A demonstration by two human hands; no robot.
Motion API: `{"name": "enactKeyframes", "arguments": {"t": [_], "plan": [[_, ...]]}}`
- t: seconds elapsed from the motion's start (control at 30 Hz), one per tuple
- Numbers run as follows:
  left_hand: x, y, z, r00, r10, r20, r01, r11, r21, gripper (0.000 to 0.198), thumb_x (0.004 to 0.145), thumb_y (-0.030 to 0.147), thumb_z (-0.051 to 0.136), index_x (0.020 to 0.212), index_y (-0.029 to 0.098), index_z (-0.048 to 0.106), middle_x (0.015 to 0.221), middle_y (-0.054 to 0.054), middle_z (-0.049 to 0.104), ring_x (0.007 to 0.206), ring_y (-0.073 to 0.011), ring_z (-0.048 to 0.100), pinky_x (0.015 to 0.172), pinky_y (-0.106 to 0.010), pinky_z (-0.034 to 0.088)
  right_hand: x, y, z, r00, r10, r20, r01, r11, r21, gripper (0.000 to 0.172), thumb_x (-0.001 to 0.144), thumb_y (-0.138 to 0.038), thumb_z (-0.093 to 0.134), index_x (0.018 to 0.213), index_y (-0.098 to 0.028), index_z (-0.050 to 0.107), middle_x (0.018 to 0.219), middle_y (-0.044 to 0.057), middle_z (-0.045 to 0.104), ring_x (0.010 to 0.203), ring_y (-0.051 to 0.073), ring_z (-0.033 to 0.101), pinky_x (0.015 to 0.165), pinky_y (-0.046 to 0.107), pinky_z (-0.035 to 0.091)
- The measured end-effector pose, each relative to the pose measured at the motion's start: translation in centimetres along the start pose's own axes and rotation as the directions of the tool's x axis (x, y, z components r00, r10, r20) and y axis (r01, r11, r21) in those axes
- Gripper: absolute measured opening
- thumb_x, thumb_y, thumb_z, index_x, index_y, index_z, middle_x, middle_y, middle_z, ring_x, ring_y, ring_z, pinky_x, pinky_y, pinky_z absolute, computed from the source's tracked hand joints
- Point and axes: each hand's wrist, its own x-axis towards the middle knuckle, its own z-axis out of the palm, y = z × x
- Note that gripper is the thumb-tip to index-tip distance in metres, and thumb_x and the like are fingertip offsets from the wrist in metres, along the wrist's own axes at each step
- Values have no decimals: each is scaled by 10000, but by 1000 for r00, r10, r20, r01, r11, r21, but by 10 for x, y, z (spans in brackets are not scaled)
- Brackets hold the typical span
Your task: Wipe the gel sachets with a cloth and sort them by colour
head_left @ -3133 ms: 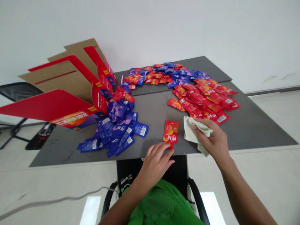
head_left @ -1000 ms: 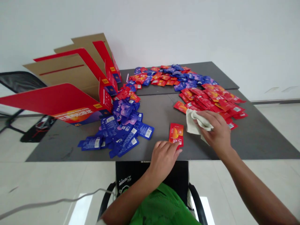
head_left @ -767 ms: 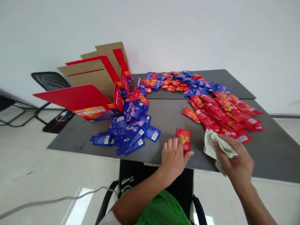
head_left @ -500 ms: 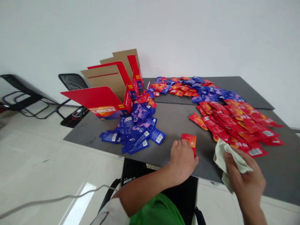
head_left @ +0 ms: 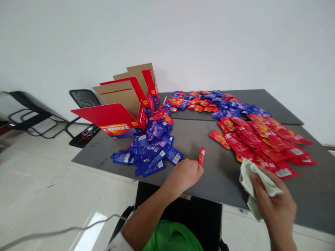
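Observation:
My left hand [head_left: 187,175] is closed on a red sachet [head_left: 201,156], which stands up edge-on from the fingers above the grey table. To the left of that hand lies a heap of blue sachets [head_left: 157,150]. My right hand [head_left: 278,202] grips a folded pale cloth [head_left: 250,176] near the table's front edge. Just beyond the cloth spreads a pile of red sachets [head_left: 256,139], overlapping one another. The left palm and most of its fingertips are hidden from me.
Open red cardboard boxes [head_left: 123,120] stand in a row at the table's left. Mixed red and blue sachets [head_left: 204,101] lie along the back of the grey table [head_left: 193,134]. A black chair [head_left: 85,99] is beyond the left edge, and a cable [head_left: 65,230] hangs at lower left.
My left hand has lifted the red sachet from the table, turned it edge-on and moved left. The right hand stays almost in place with the cloth.

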Motion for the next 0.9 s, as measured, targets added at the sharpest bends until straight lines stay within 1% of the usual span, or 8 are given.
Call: {"name": "enactKeyframes", "arguments": {"t": [0.07,0.17,0.27,0.33,0.47,0.57,0.77,0.9], "plan": [[-3,-11,-2,999,8,48,0,986,-167,464,1098,333,378,916,147,762,836,-127,811,796,-251,797,771,-322,575,1,6,1,1000,6,-11,-6,1000,4,682,858,-734,722,1302,-219,782,1202,128,781,1101,343,730,1023,498,539],[-11,-19,-2,999,14,42,6,896,-443,484,1113,393,336,835,190,677,637,-29,717,599,-184,725,621,-263,509,2,14,1,1000,-14,-4,14,1000,25,669,845,-730,744,1274,-219,791,1185,123,788,1074,338,740,995,492,557],[-11,-15,-2,999,11,-30,-27,783,-622,481,1109,482,367,802,209,618,597,9,664,541,-156,679,565,-239,466,2,18,1,994,-100,50,97,993,68,583,870,-679,763,1247,-236,798,1199,113,794,1075,321,749,1008,478,569],[0,-4,-3,997,48,-56,-74,702,-709,507,1104,551,386,809,207,614,619,7,670,517,-137,649,543,-227,456,3,19,0,980,-179,89,172,982,83,516,888,-640,766,1228,-253,801,1194,95,801,1060,302,760,991,445,586],[47,37,-6,979,196,-62,-156,512,-845,527,1094,593,404,830,194,625,680,-18,703,460,-108,581,467,-213,421,5,18,0,947,-289,140,280,957,81,406,923,-564,760,1202,-272,803,1176,65,811,1041,265,776,955,378,606],[90,78,-3,965,259,-39,-159,459,-874,542,1115,539,425,759,177,615,657,-31,693,445,-88,560,481,-199,428,6,16,0,929,-329,171,317,944,95,361,947,-525,745,1198,-271,804,1188,64,811,1053,253,781,970,360,609],[169,155,8,981,187,51,-30,406,-913,411,1120,412,499,819,163,627,712,-41,748,463,-89,569,509,-197,430,7,13,0,913,-354,202,336,934,119,355,965,-513,729,1205,-263,803,1205,77,810,1077,255,783,995,374,617],[199,176,11,991,113,70,17,417,-909,360,1118,338,465,865,150,639,745,-60,769,460,-85,542,507,-196,393,7,13,1,910,-356,213,331,932,146,356,977,-504,714,1227,-265,797,1241,92,801,1113,268,778,1010,397,621]]}}
